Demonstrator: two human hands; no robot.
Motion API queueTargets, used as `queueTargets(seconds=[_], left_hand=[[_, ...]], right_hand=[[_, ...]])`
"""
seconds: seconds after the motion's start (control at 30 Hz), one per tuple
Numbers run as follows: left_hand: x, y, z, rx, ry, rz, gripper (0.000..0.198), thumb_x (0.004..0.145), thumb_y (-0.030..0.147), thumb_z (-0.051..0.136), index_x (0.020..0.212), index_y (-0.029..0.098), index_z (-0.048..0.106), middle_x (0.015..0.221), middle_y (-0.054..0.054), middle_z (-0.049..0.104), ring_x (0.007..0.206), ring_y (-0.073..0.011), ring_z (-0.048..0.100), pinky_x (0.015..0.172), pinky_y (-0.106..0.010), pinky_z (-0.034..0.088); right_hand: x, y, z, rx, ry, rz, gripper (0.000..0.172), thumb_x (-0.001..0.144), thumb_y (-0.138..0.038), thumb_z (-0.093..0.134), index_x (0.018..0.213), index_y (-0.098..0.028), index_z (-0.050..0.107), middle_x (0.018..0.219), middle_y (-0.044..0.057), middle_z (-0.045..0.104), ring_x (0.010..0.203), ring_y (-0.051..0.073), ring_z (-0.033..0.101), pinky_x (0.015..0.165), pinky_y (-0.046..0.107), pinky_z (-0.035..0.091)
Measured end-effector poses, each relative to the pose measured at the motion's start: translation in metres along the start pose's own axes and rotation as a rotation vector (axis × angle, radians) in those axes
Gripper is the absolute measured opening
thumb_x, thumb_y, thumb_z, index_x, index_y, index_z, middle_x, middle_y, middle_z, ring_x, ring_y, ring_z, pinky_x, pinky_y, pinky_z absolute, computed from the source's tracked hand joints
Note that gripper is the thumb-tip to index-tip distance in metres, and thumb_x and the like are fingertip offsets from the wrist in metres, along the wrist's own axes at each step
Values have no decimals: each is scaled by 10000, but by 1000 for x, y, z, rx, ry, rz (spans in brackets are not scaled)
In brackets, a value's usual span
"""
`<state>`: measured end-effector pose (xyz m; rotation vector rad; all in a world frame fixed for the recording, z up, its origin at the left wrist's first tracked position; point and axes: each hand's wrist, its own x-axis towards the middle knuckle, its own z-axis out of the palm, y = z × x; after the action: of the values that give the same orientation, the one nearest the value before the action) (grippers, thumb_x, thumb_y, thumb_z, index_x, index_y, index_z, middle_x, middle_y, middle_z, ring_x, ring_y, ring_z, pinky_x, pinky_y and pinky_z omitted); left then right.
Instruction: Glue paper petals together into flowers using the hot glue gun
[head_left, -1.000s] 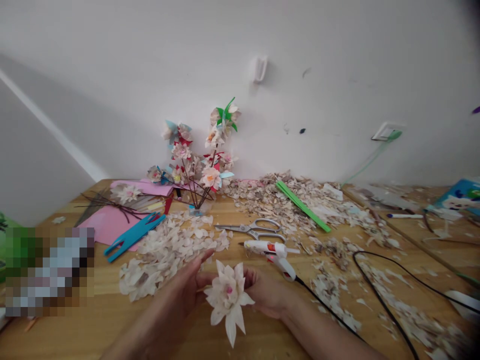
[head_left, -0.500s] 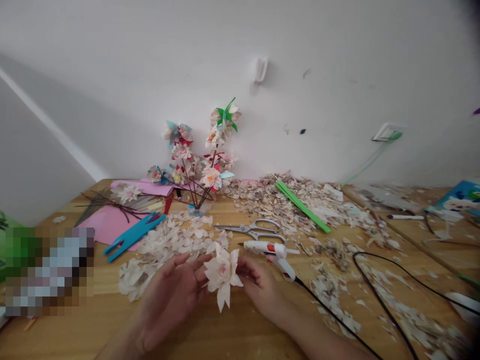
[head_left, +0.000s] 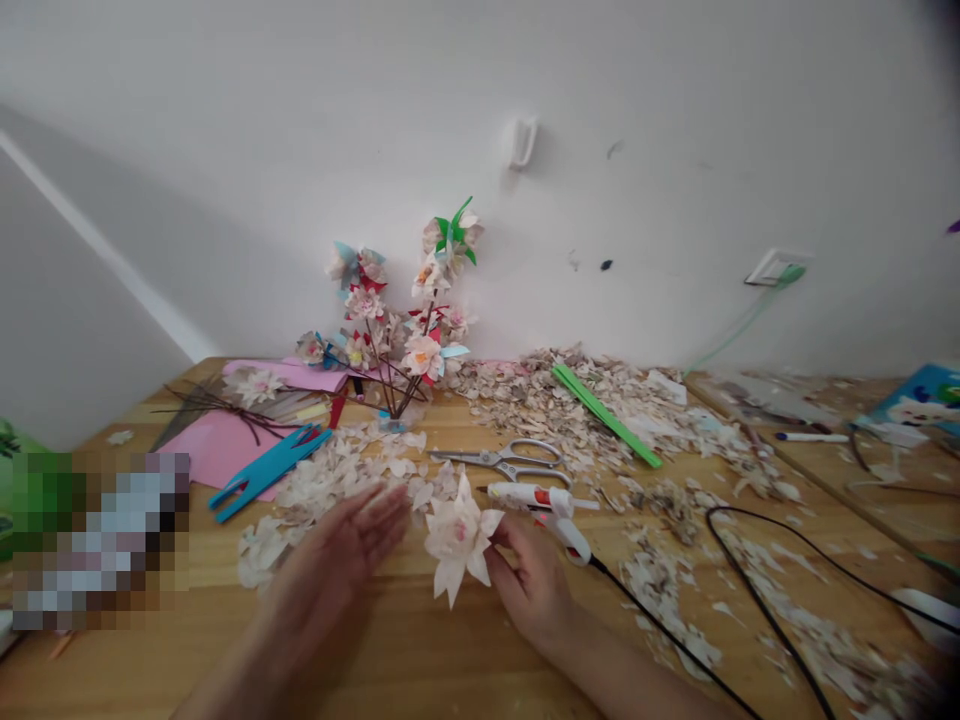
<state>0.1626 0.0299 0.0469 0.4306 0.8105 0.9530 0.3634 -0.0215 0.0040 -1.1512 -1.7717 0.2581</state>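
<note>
My right hand (head_left: pixel 529 578) pinches a cream paper flower (head_left: pixel 457 535) with a pink centre, held just above the wooden table (head_left: pixel 420 650). My left hand (head_left: pixel 330 570) is open, fingers stretched out flat, a little to the left of the flower and over the edge of a heap of loose cream petals (head_left: pixel 330 490). It holds nothing. A white glue gun (head_left: pixel 544 500) lies right behind my right hand, with silver scissors (head_left: pixel 502 458) just beyond it.
A bunch of finished paper flowers (head_left: pixel 405 320) stands by the wall. Pink paper (head_left: pixel 217 445), a blue cut strip (head_left: pixel 266 470), a green strip (head_left: pixel 604 412), petal scraps (head_left: pixel 600 400) and black cables (head_left: pixel 757 570) lie around. A wall socket (head_left: pixel 772 265) is at the right.
My left hand has let go of the flower and moved left with its fingers spread. My right hand now holds the flower alone, raised and turned slightly further from me.
</note>
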Motion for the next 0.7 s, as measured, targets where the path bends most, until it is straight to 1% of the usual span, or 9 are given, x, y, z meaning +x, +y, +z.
queueTargets(seconds=[0.1, 0.17, 0.2, 0.27, 0.33, 0.43, 0.57, 0.63, 0.7], left_hand=[[5, 16, -8, 62, 241, 356, 212, 774, 38, 559, 932, 169, 614, 926, -23, 714, 852, -106, 666, 782, -193, 526], [7, 27, -15, 59, 314, 503, 241, 756, -8, 562, 879, 189, 624, 742, 39, 707, 654, -53, 664, 670, -125, 535], [7, 32, -18, 66, 335, 529, 240, 748, -23, 561, 841, 189, 626, 667, 59, 692, 558, -34, 640, 602, -99, 529], [7, 37, -24, 95, 331, 521, 231, 720, -41, 576, 773, 180, 613, 608, 67, 685, 458, -29, 605, 512, -84, 518], [7, 38, -28, 123, 295, 501, 236, 662, -40, 631, 740, 178, 591, 608, 59, 696, 430, -43, 598, 478, -98, 523], [9, 35, -29, 132, 272, 507, 319, 531, 9, 744, 727, 185, 564, 546, 65, 672, 376, -54, 561, 458, -132, 537], [10, 34, -26, 141, 294, 498, 419, 400, 83, 813, 697, 182, 534, 437, 96, 602, 302, -26, 459, 460, -166, 550], [10, 34, -24, 165, 304, 478, 441, 372, 99, 817, 689, 184, 522, 433, 98, 603, 308, -25, 461, 453, -161, 543], [8, 35, -23, 189, 323, 458, 447, 359, 106, 816, 674, 185, 509, 437, 93, 608, 338, -37, 499, 444, -147, 530]], right_hand=[[1, 2, 0, 22, 5, 21, 126, 841, -157, 439, 843, -216, 550, 720, 33, 650, 651, 178, 603, 577, 267, 444], [3, 2, 1, 58, -60, 18, 120, 831, -143, 456, 836, -209, 556, 731, 32, 642, 660, 174, 586, 591, 269, 444], [5, 3, 2, 78, -113, 17, 120, 820, -127, 474, 832, -205, 564, 745, 31, 642, 681, 172, 580, 613, 270, 446], [6, 3, 5, 109, -243, 32, 143, 785, -82, 522, 824, -202, 590, 802, 29, 645, 770, 175, 574, 690, 278, 450], [6, 5, 8, 114, -362, 83, 180, 743, -42, 572, 809, -203, 620, 852, 24, 636, 859, 178, 557, 761, 284, 444], [4, 8, 13, 95, -478, 169, 199, 711, -23, 613, 792, -202, 648, 858, 21, 608, 888, 176, 542, 778, 275, 445], [4, 8, 14, 37, -534, 214, 233, 702, 13, 573, 782, -192, 650, 853, 29, 591, 875, 177, 537, 771, 278, 445], [5, 7, 13, 5, -548, 229, 242, 676, 32, 559, 752, -183, 640, 846, 36, 593, 867, 187, 540, 763, 288, 447], [6, 6, 11, 14, -545, 259, 270, 651, 33, 559, 796, -181, 635, 872, 43, 611, 884, 197, 553, 780, 301, 451]])
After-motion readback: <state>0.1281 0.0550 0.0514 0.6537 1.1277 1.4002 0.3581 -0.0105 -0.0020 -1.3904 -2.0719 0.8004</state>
